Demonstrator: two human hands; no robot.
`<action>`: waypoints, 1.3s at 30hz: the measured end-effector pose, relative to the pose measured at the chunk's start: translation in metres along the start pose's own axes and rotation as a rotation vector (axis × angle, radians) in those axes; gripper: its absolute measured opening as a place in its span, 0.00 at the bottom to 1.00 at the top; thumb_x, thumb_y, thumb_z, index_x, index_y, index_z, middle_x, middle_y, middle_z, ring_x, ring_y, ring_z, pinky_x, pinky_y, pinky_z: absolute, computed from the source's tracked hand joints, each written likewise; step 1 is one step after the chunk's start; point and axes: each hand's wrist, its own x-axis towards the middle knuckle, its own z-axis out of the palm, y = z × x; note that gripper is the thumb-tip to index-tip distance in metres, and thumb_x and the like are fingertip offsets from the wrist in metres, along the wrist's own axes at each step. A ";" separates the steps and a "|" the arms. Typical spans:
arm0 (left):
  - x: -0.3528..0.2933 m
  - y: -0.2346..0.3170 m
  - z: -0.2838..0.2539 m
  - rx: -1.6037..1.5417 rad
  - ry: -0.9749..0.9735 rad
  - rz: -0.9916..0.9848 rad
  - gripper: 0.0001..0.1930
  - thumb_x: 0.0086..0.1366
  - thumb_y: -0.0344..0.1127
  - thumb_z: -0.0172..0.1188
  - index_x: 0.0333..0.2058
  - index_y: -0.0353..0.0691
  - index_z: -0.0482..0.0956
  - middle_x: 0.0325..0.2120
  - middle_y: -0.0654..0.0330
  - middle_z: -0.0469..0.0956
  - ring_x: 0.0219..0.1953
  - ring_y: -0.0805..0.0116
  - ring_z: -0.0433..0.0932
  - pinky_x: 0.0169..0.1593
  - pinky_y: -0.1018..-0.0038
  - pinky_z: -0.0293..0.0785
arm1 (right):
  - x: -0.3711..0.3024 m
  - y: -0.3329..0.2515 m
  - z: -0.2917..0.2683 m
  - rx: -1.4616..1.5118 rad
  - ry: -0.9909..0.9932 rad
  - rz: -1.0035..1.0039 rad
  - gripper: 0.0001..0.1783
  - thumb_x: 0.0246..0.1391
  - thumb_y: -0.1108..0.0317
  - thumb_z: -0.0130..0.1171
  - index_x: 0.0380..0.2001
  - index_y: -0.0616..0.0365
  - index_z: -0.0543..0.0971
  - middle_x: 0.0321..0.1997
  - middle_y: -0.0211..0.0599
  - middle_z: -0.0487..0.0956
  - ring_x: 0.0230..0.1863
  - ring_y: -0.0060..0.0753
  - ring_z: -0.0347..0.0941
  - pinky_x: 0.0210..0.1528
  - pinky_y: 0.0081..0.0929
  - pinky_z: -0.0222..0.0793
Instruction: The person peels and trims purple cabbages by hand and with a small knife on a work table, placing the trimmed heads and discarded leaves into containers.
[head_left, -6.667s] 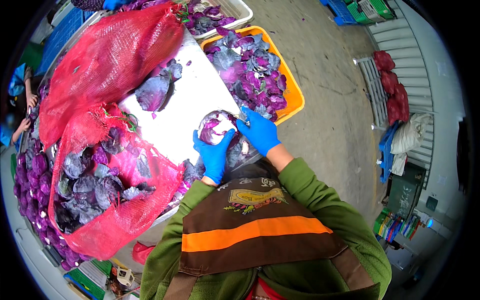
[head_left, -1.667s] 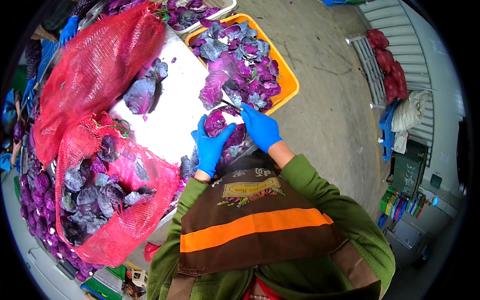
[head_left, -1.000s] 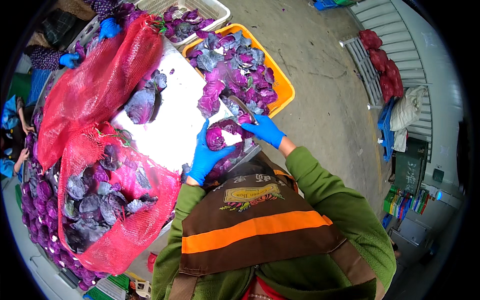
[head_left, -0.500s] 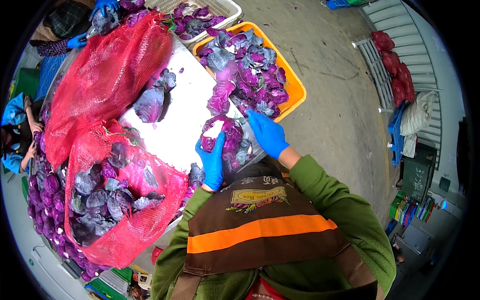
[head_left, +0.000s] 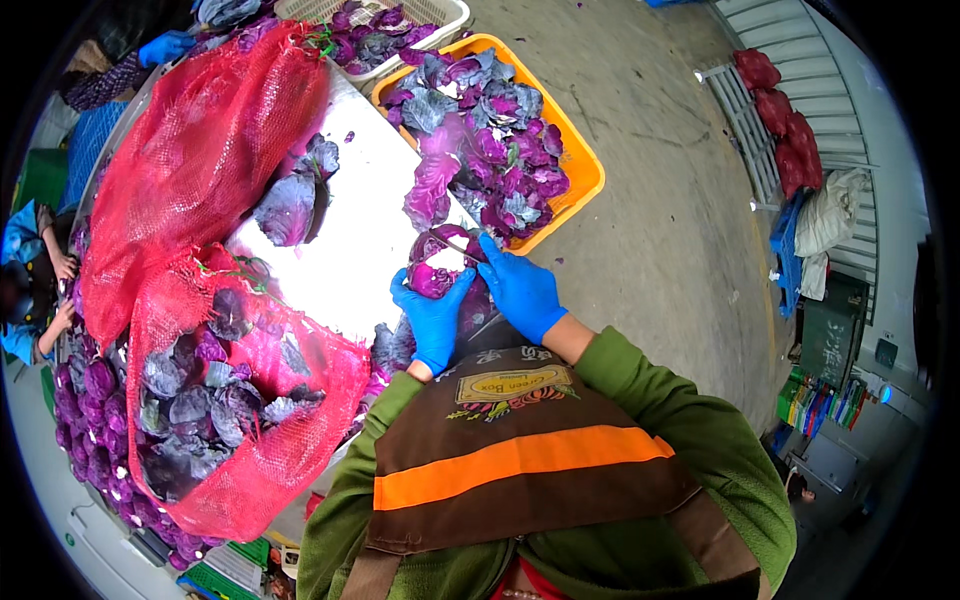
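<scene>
**Red cabbage head, trimming in hand**

Fingers: left hand [head_left: 432,318] in a blue glove, clenched round the lower left of a red cabbage head [head_left: 440,268]. Right hand [head_left: 520,292], also blue-gloved, fingers closed on its right side; a thin blade seems to lie across the top, though it is too small to confirm.

Location: head rests on the steel bench [head_left: 350,240], near edge.

Surroundings: orange crate [head_left: 580,170] of loose purple leaves at 1 o'clock; red mesh sack [head_left: 240,400] of cabbages at 8 o'clock; second sack [head_left: 200,160] at 10 o'clock.

Step, judged: stripping outer leaves. Next move calls for a steady left grip while the loosened leaf goes toward the crate.
</scene>
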 end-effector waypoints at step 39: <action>0.073 0.056 -0.085 0.017 -0.683 0.003 0.49 0.47 0.31 0.81 0.66 0.37 0.63 0.59 0.54 0.72 0.59 0.62 0.73 0.63 0.66 0.72 | 0.083 0.025 -0.003 0.466 0.079 0.091 0.38 0.56 0.37 0.62 0.63 0.47 0.75 0.58 0.48 0.78 0.54 0.51 0.78 0.55 0.45 0.74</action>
